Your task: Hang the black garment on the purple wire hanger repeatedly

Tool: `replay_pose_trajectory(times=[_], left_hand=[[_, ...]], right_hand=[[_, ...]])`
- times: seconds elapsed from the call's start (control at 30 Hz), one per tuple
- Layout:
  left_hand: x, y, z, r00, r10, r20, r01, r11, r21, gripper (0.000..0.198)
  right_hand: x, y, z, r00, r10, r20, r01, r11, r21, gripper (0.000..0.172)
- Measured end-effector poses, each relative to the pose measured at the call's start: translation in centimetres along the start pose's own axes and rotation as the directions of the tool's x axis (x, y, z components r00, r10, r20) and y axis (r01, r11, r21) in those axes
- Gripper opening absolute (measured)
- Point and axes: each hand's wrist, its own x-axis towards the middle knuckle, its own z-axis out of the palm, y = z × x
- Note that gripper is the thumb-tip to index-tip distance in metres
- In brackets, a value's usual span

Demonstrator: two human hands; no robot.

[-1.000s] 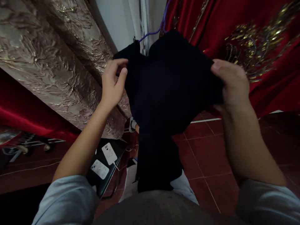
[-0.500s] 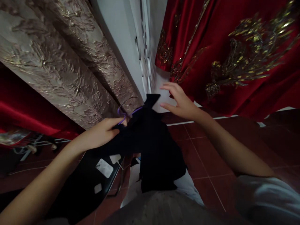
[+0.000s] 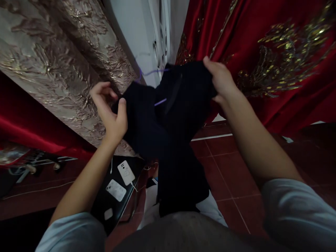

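A dark navy garment point(image 3: 181, 105) is held up in front of me, its lower part hanging over my lap. A thin purple hanger point(image 3: 152, 72) runs through its neck opening, and a short purple stretch of it shows inside. My left hand point(image 3: 111, 113) is curled at the garment's left shoulder edge, fabric between thumb and bent fingers. On the opposite side, my right hand point(image 3: 223, 82) pinches the upper right shoulder, with its fingers partly behind the cloth.
Beige embossed drapery point(image 3: 65, 77) hangs at left; red satin with gold sequins point(image 3: 283, 59) hangs at right. White doors point(image 3: 133, 31) stand between them. Phones point(image 3: 116, 190) and a small white case point(image 3: 108, 214) lie on a black table point(image 3: 101, 201). The floor point(image 3: 223, 168) is red tile.
My left hand has let go of the hanger's hook and moved up to the garment's left shoulder. My right hand, open before, has taken the right shoulder. The garment is raised and spread wider.
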Motion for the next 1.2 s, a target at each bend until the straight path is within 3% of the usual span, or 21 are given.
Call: replay_pose_trajectory(times=[0.03,0.1,0.17,0.23,0.33,0.5,0.6,0.63,0.73,0.77,0.8,0.83,0.87,0.9,0.97,1.0,1.1,1.2], left_hand=[[-0.6,0.3,0.4,0.997,0.073,0.029,-0.074,0.996,0.053,0.045],[-1.5,1.0,1.3,0.954,0.171,0.247,-0.204,0.972,0.115,0.042],[-2.2,1.6,2.3,0.856,0.153,0.494,-0.264,0.951,0.162,0.048],[-2.7,2.0,3.3,0.766,0.05,0.641,-0.266,0.932,0.246,0.06],[-3.6,2.3,4.7,0.694,-0.104,0.713,-0.255,0.89,0.378,0.058],[-6.8,2.5,5.5,0.647,-0.179,0.741,-0.157,0.92,0.36,0.032],[-9.0,2.8,5.6,0.695,-0.213,0.687,-0.015,0.95,0.31,0.02],[-9.8,2.9,5.7,0.731,-0.228,0.643,0.052,0.958,0.281,0.018],[-11.9,3.8,6.3,0.849,-0.246,0.467,0.22,0.969,0.109,0.014],[-12.6,4.3,6.7,0.882,-0.245,0.402,0.245,0.968,0.052,0.013],[-13.5,4.8,7.0,0.907,-0.25,0.339,0.262,0.965,0.011,0.013],[-14.3,5.4,7.3,0.921,-0.27,0.281,0.284,0.959,-0.012,0.013],[-15.2,6.1,7.6,0.925,-0.303,0.232,0.317,0.948,-0.026,0.013],[-16.0,6.8,7.9,0.919,-0.344,0.194,0.358,0.933,-0.043,0.012],[-17.5,8.1,8.3,0.893,-0.428,0.138,0.443,0.889,-0.112,0.008],[-17.9,8.6,8.3,0.881,-0.459,0.114,0.473,0.867,-0.16,0.009],[-18.3,9.6,8.1,0.86,-0.505,0.077,0.506,0.82,-0.266,0.024],[-17.7,9.9,7.5,0.837,-0.532,0.13,0.545,0.783,-0.301,0.033]], right_hand=[[0.7,-0.7,0.2,0.999,0.012,-0.035,-0.011,0.999,0.038,0.031],[1.1,-1.4,0.3,0.994,0.034,-0.107,-0.023,0.994,0.106,0.027],[0.1,-1.1,-0.3,0.987,-0.035,-0.158,0.045,0.997,0.06,0.028],[-1.9,0.1,-1.3,0.975,-0.097,-0.201,0.102,0.995,0.016,0.035],[-5.4,2.5,-3.1,0.961,-0.097,-0.258,0.109,0.994,0.032,0.037],[-7.7,4.9,-4.2,0.967,-0.016,-0.253,0.025,0.999,0.034,0.037],[-8.4,5.2,-3.4,0.926,-0.108,-0.361,0.089,0.994,-0.067,0.034],[-9.1,5.2,-2.9,0.877,-0.188,-0.442,0.132,0.979,-0.155,0.032],[-13.0,5.9,-0.1,0.653,-0.401,-0.643,0.201,0.91,-0.363,0.027],[-14.8,6.4,1.2,0.624,-0.388,-0.678,0.21,0.919,-0.333,0.025],[-16.5,6.9,2.5,0.659,-0.303,-0.688,0.171,0.952,-0.255,0.022],[-18.1,7.5,3.9,0.77,-0.158,-0.618,0.087,0.986,-0.144,0.024],[-19.6,8.1,5.2,0.89,0.013,-0.456,-0.03,0.999,-0.03,0.031],[-20.9,8.6,6.4,0.95,0.171,-0.263,-0.162,0.985,0.057,0.039],[-22.4,9.1,8.0,0.932,0.362,0.019,-0.361,0.922,0.137,0.049],[-22.8,9.0,8.4,0.91,0.408,0.07,-0.414,0.897,0.155,0.052],[-22.7,8.0,7.9,0.886,0.452,0.102,-0.463,0.876,0.139,0.054],[-22.2,6.8,6.5,0.89,0.425,0.162,-0.442,0.893,0.085,0.05]])
